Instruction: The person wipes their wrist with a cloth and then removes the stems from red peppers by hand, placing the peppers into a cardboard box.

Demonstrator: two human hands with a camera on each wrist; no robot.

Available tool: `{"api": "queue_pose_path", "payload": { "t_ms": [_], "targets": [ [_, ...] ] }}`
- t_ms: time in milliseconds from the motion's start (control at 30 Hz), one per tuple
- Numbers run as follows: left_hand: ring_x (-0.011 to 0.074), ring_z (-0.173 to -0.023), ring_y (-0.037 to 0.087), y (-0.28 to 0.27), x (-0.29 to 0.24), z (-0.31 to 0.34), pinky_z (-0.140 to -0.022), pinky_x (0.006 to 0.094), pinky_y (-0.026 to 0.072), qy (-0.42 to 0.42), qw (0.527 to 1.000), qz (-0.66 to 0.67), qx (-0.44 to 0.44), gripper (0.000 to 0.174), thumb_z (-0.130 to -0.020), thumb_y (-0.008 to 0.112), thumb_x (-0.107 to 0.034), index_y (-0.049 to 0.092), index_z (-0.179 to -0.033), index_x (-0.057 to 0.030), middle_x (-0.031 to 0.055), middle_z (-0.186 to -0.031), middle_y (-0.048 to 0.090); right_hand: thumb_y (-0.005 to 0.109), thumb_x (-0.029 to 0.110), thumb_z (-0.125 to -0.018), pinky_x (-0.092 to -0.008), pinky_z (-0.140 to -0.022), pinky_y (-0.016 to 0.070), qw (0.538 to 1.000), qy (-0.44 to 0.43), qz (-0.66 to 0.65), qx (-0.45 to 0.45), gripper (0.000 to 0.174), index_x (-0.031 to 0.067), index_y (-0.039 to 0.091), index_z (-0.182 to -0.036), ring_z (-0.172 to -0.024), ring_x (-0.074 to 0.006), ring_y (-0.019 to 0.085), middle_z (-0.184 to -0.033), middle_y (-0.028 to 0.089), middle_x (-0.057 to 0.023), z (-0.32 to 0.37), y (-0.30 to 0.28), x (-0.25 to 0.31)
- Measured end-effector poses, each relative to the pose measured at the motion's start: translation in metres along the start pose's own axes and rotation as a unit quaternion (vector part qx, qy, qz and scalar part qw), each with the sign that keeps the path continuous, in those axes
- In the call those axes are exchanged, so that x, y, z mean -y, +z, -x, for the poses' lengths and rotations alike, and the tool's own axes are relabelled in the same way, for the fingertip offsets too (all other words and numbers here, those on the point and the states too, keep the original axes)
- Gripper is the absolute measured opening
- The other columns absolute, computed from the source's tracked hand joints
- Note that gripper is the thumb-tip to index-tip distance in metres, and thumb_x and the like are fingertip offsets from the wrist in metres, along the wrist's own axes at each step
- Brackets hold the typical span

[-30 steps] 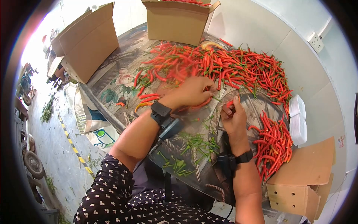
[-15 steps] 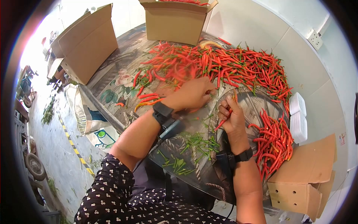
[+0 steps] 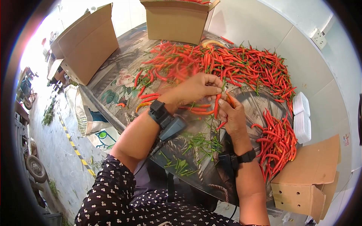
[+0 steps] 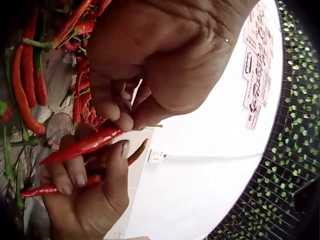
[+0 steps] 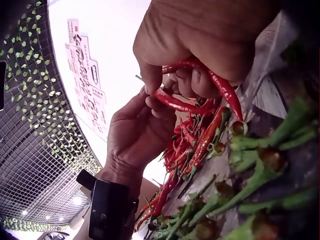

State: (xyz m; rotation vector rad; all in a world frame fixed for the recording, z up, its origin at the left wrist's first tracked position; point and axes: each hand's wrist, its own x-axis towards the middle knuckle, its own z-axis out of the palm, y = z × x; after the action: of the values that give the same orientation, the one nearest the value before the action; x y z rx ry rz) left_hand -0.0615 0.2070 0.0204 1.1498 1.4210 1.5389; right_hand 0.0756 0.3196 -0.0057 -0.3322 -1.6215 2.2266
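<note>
My left hand [image 3: 198, 89] pinches a red chili pepper [image 4: 82, 147] near its green stem end, and the pepper's tip slants down in the head view. Right against it is my right hand [image 3: 233, 115], its thumb close to the same pepper's stem end. Curled in the right fingers is another red chili pepper [image 5: 227, 95], its tip sticking out below them. Loose green stems [image 3: 203, 145] lie on the table [image 3: 166, 148] just below the hands. Past the left hand spreads a large heap of stemmed chili peppers [image 3: 249, 67].
To the right lies a smaller pile of red chilies [image 3: 277, 145], beside stacked white foam trays [image 3: 301, 118] and an open cardboard box [image 3: 305, 177]. Two more cardboard boxes, one at the back [image 3: 175, 22] and one at the left [image 3: 90, 43], stand on the table. A sack [image 3: 81, 109] sits below its left edge.
My left hand has come up and right from beside the heap to meet my right hand, bringing a chili pepper between them. The right hand has shifted slightly, still gripping its own chili.
</note>
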Motion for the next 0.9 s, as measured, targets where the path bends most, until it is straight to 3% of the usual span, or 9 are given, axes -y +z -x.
{"api": "queue_pose_path", "payload": {
  "t_ms": [200,267,467,600,767,900],
  "targets": [
    [0.0038,-0.073,0.051,0.0013,0.0007,-0.0007,-0.06,0.0197,0.0412,0.017,0.999,-0.042,0.01,0.017,-0.083,0.06,-0.019,0.062,-0.09,-0.0036,-0.0029,-0.081,0.059,0.062,0.01,-0.08,-0.0163,-0.041,0.0262,1.0,-0.003,0.029,-0.004,0.017,0.0009,0.057,-0.094,-0.047,-0.0003,0.036,-0.063,0.046,0.0059,-0.0025,-0.0049,-0.0036],
    [0.0044,-0.071,0.05,0.0001,0.004,-0.0023,-0.059,0.0213,0.0409,0.053,0.99,-0.13,-0.015,0.019,-0.083,0.06,-0.021,0.062,-0.088,-0.0026,-0.0024,-0.078,0.058,0.062,0.01,-0.08,-0.0162,-0.041,0.0265,0.999,-0.005,0.033,-0.008,0.017,0.0008,0.057,-0.093,-0.048,-0.0002,0.036,-0.063,0.046,0.0059,-0.0032,-0.0049,-0.0044],
    [0.0055,-0.066,0.048,-0.0022,0.0053,-0.0031,-0.057,0.0232,0.0402,0.043,0.976,-0.213,-0.022,0.023,-0.084,0.058,-0.025,0.062,-0.084,-0.0019,-0.0029,-0.07,0.054,0.062,0.008,-0.08,-0.0165,-0.043,0.0305,0.998,-0.028,0.058,-0.001,0.019,-0.0006,0.058,-0.096,-0.05,-0.0013,0.041,-0.067,0.051,0.0038,-0.0005,-0.0013,-0.0028],
    [0.0051,-0.062,0.046,-0.0018,0.002,0.0003,-0.053,0.022,0.0379,0.022,0.983,-0.179,-0.021,0.024,-0.085,0.057,-0.026,0.061,-0.082,-0.0026,-0.0034,-0.067,0.052,0.061,0.008,-0.08,-0.0167,-0.048,0.0355,0.996,-0.047,0.078,0.003,0.023,-0.0012,0.058,-0.101,-0.057,-0.0024,0.047,-0.074,0.057,0.0008,0.0018,0.0003,-0.0008],
    [0.0039,-0.053,0.039,-0.0018,0.0021,0.0011,-0.046,0.0194,0.0296,-0.034,0.998,-0.045,0.007,0.021,-0.086,0.056,-0.025,0.059,-0.08,-0.0054,-0.0052,-0.062,0.046,0.061,0.002,-0.08,-0.0137,-0.045,0.0321,0.994,-0.071,0.079,0.005,0.022,0.0,0.057,-0.102,-0.056,0.0002,0.043,-0.076,0.054,0.0029,0.0012,0.0014,-0.0019],
    [0.0034,-0.052,0.038,-0.0024,0.0054,0.0005,-0.046,0.0192,0.029,-0.029,0.999,0.002,0.013,0.021,-0.087,0.056,-0.025,0.059,-0.078,-0.0061,-0.0061,-0.061,0.044,0.06,0.001,-0.081,-0.0137,-0.045,0.0317,0.991,-0.09,0.097,0.018,0.023,-0.0002,0.056,-0.103,-0.055,0.0001,0.042,-0.076,0.054,0.0025,0.0012,-0.0004,-0.0036]
  ]
}}
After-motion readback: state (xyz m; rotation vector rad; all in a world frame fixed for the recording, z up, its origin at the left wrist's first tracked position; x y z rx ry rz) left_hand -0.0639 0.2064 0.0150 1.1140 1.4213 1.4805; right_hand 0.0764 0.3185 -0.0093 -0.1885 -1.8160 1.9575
